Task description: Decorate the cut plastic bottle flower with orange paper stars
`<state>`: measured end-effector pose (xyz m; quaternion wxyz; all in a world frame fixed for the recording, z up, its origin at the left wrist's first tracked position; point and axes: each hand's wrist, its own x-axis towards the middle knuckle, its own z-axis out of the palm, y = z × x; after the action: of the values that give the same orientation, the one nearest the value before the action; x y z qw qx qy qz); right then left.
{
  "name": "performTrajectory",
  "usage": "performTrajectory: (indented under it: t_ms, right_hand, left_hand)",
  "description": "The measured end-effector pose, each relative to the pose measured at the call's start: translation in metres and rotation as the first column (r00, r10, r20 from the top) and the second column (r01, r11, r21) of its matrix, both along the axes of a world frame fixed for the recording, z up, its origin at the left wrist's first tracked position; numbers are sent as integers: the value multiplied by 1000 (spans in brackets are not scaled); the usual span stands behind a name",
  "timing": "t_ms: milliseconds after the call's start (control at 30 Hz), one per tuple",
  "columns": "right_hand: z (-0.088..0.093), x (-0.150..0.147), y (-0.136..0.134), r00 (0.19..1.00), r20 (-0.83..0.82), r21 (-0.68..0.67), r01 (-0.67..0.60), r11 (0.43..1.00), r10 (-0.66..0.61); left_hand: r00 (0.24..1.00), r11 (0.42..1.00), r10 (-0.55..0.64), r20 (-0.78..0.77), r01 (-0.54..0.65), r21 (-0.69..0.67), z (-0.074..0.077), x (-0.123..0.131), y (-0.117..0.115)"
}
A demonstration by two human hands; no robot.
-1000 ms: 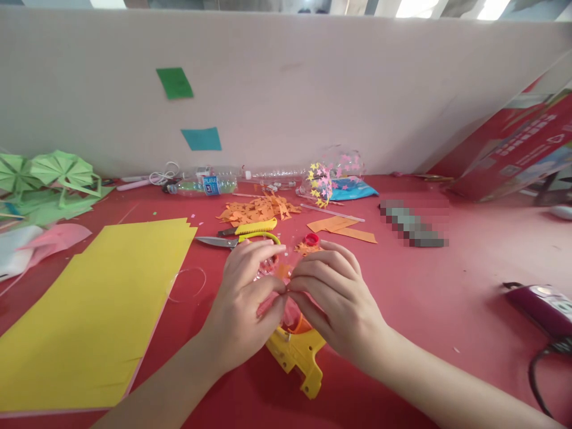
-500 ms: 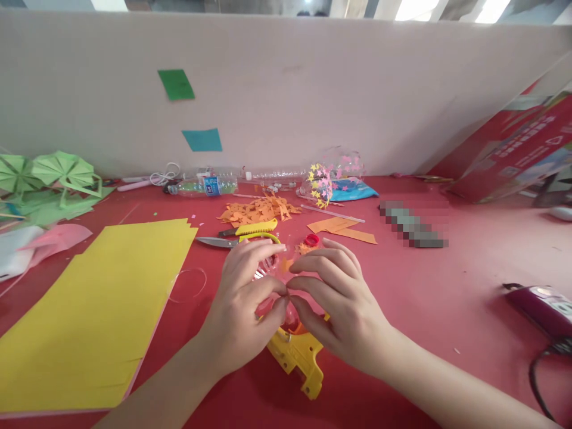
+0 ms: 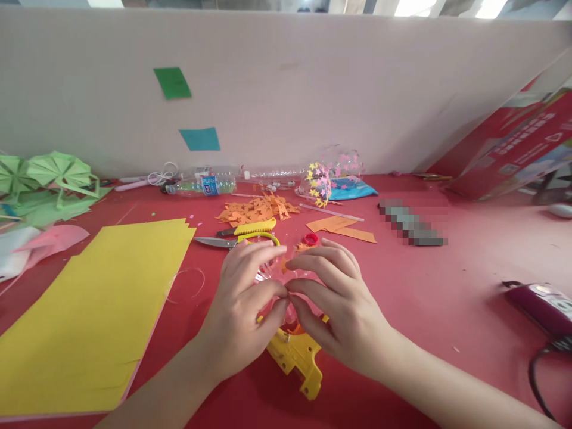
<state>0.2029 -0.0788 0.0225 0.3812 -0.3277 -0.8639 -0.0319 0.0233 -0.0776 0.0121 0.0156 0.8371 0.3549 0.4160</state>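
Observation:
My left hand [image 3: 250, 298] and my right hand [image 3: 333, 292] meet at the fingertips over the middle of the red table [image 3: 429, 310]. Thumb and forefinger are pinched together on each; whatever sits between them is too small to make out. Beneath the fingers lies a clear plastic piece [image 3: 290, 313], mostly hidden. A yellow plastic tool [image 3: 299, 357], its grip toward me, lies partly under my hands. Just beyond are yellow-handled scissors [image 3: 218, 242], a yellow utility knife [image 3: 254, 227] and a red bottle cap [image 3: 310, 239].
Yellow paper sheets [image 3: 89, 310] lie at left, near folded green paper [image 3: 58, 170]. Orange paper scraps [image 3: 254, 210], orange strips [image 3: 342, 228], a labelled plastic bottle [image 3: 196, 183] and a star-covered clear bottle piece [image 3: 319, 185] lie toward the white wall [image 3: 286, 101]. A purple corded device [image 3: 543, 307] is at right.
The view has shifted very slightly. My hands keep nearly the same pinched pose, with only a small movement of the fingers.

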Motion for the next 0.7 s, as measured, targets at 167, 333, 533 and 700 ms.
performTrajectory:
  t_ms: [167,333,533,700]
  right_hand:
    - [-1,-1,-1,999,-35,32,4,999,-3]
    - [-4,-2,-1,998,-58,62,4,998,0]
    - [-2,3,2,999,-32,6,17,1000,-17]
    - [0,6,2,999,-36,22,7,1000,-6]
  left_hand:
    - [1000,1000,-4,10,4,-21,0,0,0]
    - [1000,999,0,20,1,-45,-1,1,-1]
    - [1000,997,-21,11,22,-77,2,-4,-1]
    - [999,990,-2,49,9,-143,4,-12,-1]
